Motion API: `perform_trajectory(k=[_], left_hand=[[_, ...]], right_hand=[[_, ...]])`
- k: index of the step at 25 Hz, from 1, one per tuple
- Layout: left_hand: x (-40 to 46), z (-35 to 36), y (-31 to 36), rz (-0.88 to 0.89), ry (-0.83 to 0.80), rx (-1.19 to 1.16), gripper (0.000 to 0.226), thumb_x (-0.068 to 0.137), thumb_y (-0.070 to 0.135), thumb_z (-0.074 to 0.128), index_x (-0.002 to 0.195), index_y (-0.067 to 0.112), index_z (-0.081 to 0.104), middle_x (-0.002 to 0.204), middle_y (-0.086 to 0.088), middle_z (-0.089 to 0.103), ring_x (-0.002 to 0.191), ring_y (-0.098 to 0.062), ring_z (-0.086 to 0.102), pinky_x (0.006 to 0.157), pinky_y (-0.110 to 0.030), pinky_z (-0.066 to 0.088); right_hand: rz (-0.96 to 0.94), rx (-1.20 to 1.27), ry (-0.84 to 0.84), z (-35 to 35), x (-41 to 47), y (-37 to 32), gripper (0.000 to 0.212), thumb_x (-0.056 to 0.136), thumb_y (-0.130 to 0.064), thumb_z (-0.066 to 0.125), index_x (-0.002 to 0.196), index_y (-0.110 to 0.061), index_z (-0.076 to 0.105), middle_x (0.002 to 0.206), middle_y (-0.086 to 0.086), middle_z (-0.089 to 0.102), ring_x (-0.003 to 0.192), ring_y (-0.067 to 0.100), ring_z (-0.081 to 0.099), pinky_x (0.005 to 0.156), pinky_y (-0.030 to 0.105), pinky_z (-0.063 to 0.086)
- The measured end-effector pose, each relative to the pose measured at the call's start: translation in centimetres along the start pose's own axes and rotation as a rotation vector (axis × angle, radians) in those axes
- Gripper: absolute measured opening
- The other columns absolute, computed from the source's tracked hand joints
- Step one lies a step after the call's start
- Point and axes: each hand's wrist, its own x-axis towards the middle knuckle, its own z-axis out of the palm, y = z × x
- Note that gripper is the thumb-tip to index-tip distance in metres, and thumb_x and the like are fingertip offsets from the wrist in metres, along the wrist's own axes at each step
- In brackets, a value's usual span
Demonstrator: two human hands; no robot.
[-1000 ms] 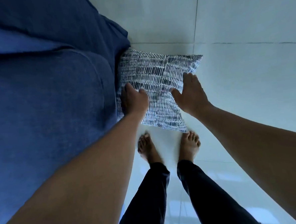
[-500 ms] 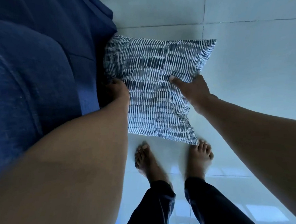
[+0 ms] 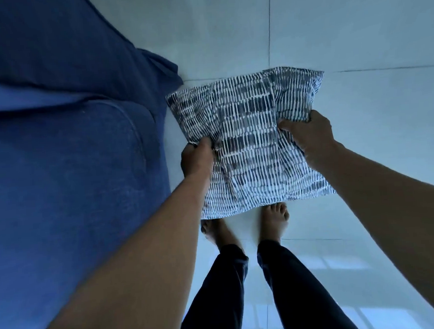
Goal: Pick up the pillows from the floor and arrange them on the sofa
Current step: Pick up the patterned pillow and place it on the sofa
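A square pillow (image 3: pixel 250 137) with a dark blue and white dashed pattern hangs in the air in front of me, above my bare feet. My left hand (image 3: pixel 197 158) is clenched on its left edge. My right hand (image 3: pixel 308 130) is clenched on its right edge, and the fabric bunches under both grips. The blue sofa (image 3: pixel 65 153) fills the left side of the view, close beside the pillow's left corner but apart from it.
Pale glossy floor tiles (image 3: pixel 368 40) stretch ahead and to the right. My two bare feet (image 3: pixel 275 221) and dark trouser legs stand just below the pillow. A loose blue sofa cover corner (image 3: pixel 161 68) droops toward the floor.
Both hands have closed on the pillow's sides and raised it off the floor, away from the sofa's base. The view has tilted back up.
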Motion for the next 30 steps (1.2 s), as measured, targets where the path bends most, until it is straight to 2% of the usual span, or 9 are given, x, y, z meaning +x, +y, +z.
perform_trajectory(k=[3,7,9,12,18,21,24,27,30], left_hand=[[-6.8,-2.8,0.9,0.010,-0.053,-0.036,0.046,0.103,0.033,0.055,0.137,0.002,0.060,0.086,-0.004,0.049,0.065,-0.018,0.041,0.056,-0.031,0.027],[-17.5,-8.5,4.0,0.027,-0.120,-0.054,0.017,0.101,0.025,0.056,0.092,0.011,0.055,0.076,-0.002,0.040,0.065,-0.019,0.036,0.064,-0.036,0.030],[-22.5,-11.7,5.2,0.085,-0.134,-0.040,0.024,0.102,0.023,0.057,0.080,0.019,0.047,0.074,0.000,0.039,0.063,-0.017,0.037,0.061,-0.035,0.031],[-28.4,-16.2,6.0,0.192,-0.150,-0.102,0.014,0.096,0.022,0.062,0.084,0.017,0.057,0.075,-0.005,0.050,0.068,-0.021,0.047,0.065,-0.036,0.038],[-38.0,-25.2,6.4,0.299,-0.098,-0.306,0.007,0.092,0.012,0.065,0.092,0.018,0.069,0.104,-0.019,0.077,0.096,-0.040,0.071,0.090,-0.057,0.059],[-40.4,-29.0,5.1,0.359,-0.040,-0.415,0.012,0.095,0.005,0.065,0.095,0.016,0.070,0.099,-0.012,0.077,0.090,-0.034,0.072,0.083,-0.049,0.061],[-41.3,-32.7,3.1,0.410,0.044,-0.535,0.020,0.093,-0.004,0.064,0.097,0.015,0.069,0.092,-0.005,0.075,0.082,-0.026,0.071,0.073,-0.038,0.060],[-41.6,-36.7,0.8,0.456,0.124,-0.595,0.023,0.094,-0.008,0.063,0.100,0.013,0.065,0.089,-0.001,0.071,0.077,-0.017,0.066,0.068,-0.031,0.055],[-41.3,-41.2,-1.6,0.467,0.171,-0.657,0.022,0.099,-0.008,0.061,0.116,0.006,0.060,0.087,0.000,0.065,0.061,0.002,0.064,0.061,-0.018,0.052]], right_hand=[[-0.059,0.009,-0.016,-3.9,-5.6,-4.1,0.036,0.082,-0.017,0.083,0.114,-0.016,0.067,0.093,-0.003,0.071,0.073,0.012,0.065,0.063,0.024,0.050],[-0.095,0.033,0.002,-8.7,-14.2,-9.7,0.041,0.082,-0.018,0.082,0.120,-0.013,0.067,0.096,0.002,0.070,0.073,0.016,0.064,0.064,0.026,0.050],[-0.097,0.060,-0.003,-10.7,-18.5,-12.1,0.040,0.084,-0.017,0.079,0.121,-0.009,0.066,0.091,0.008,0.066,0.066,0.022,0.056,0.063,0.031,0.047],[-0.133,0.101,-0.018,-12.8,-24.3,-15.4,0.037,0.083,-0.014,0.077,0.119,-0.009,0.067,0.090,0.010,0.066,0.066,0.024,0.054,0.064,0.036,0.046],[-0.253,0.167,-0.131,-14.1,-34.7,-22.1,0.024,0.083,-0.006,0.074,0.097,-0.025,0.071,0.100,0.007,0.074,0.097,0.037,0.071,0.092,0.054,0.058],[-0.288,0.148,-0.212,-12.9,-38.0,-24.8,0.022,0.079,-0.001,0.072,0.092,-0.019,0.072,0.098,0.015,0.073,0.097,0.040,0.071,0.087,0.061,0.057],[-0.327,0.097,-0.314,-10.3,-40.6,-27.0,0.019,0.076,0.003,0.068,0.084,-0.014,0.070,0.084,0.013,0.068,0.084,0.034,0.067,0.077,0.051,0.055],[-0.373,-0.001,-0.415,-6.8,-43.2,-28.9,0.019,0.070,0.003,0.066,0.071,-0.016,0.068,0.077,0.011,0.065,0.082,0.033,0.064,0.077,0.047,0.050],[-0.428,-0.095,-0.480,-2.3,-45.8,-30.4,0.023,0.078,0.013,0.059,0.073,-0.009,0.063,0.079,0.013,0.064,0.084,0.033,0.063,0.078,0.045,0.049]])
